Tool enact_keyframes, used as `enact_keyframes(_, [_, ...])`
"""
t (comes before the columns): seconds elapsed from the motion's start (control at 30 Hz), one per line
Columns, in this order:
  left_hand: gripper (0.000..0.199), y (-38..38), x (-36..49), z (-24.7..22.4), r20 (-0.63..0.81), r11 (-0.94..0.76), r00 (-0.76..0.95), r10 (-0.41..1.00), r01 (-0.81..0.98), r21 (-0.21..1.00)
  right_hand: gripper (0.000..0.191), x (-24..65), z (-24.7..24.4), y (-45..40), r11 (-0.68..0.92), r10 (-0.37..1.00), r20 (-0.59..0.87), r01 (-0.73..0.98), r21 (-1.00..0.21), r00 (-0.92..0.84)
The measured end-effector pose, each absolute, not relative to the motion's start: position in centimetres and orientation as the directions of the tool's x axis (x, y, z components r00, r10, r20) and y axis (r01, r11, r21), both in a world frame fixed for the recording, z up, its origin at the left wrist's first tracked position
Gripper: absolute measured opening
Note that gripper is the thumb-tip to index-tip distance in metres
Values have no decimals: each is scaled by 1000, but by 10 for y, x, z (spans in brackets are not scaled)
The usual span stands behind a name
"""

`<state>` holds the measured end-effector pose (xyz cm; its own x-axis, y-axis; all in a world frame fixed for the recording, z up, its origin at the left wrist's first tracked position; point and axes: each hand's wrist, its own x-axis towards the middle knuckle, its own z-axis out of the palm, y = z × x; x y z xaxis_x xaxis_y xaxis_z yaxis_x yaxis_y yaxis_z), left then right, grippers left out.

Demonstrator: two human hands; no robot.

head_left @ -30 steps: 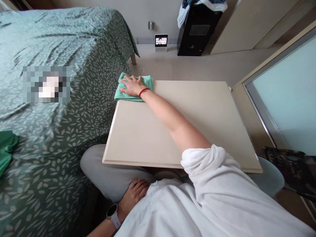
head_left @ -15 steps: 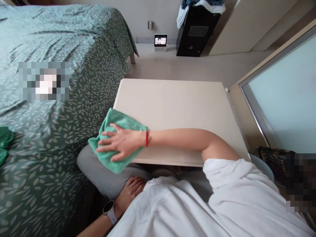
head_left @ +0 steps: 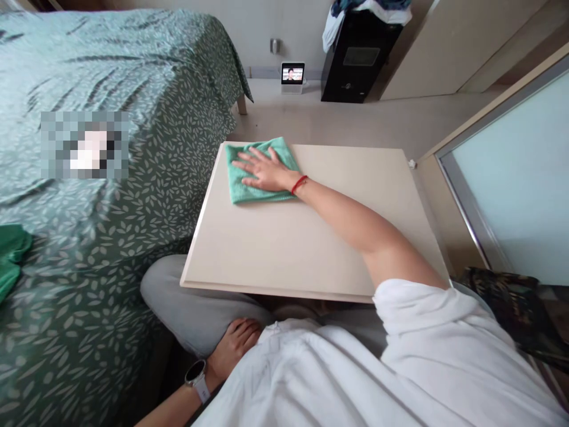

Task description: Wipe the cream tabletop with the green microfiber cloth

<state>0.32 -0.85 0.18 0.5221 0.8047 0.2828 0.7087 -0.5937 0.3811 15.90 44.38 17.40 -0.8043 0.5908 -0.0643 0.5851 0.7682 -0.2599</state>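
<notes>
My right hand [head_left: 267, 170] lies flat with spread fingers on a green cloth [head_left: 240, 193], pressing it against the pale table [head_left: 288, 249]. The cloth is spread out at the table's far left corner, partly covered by the palm and fingers. A red bracelet [head_left: 299, 184] circles my right wrist. My left hand [head_left: 235, 347] rests on my lap over the grey trousers, holding nothing, its fingers laid down and their tips partly hidden. A watch [head_left: 195, 373] with a pale strap is on that wrist.
To the left stands a bed with a green leaf-patterned cover [head_left: 155, 130]; a darker green cloth [head_left: 13, 255] lies on it. A small screen device [head_left: 292, 76] and a black cabinet [head_left: 360, 59] stand by the far wall. A frosted glass panel [head_left: 520, 166] borders the right.
My right hand has slid the green cloth away from me and slightly right, from the table's near left edge to its far left corner. My left hand has stayed in place.
</notes>
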Motion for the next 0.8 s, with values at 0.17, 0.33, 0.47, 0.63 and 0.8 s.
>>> enact_keyframes(0.17, [39,-6,5,5,316,-597,508,801,710,373,78,159,177,478,322,934,-54,899,-297,-353])
enact_keyframes(0.33, [41,-4,5,8,320,-611,522,791,704,361,82,156,164,437,412,903,7,864,-288,-429])
enact_keyframes(0.47, [44,-4,4,8,312,-607,522,794,701,374,82,168,149,363,699,695,59,652,-294,-717])
enact_keyframes(0.63, [45,-4,2,7,312,-617,533,787,697,365,75,209,151,266,936,302,97,276,-221,-948])
enact_keyframes(0.8, [46,-5,3,8,307,-613,532,790,706,355,69,263,160,251,969,-100,86,-117,-220,-991])
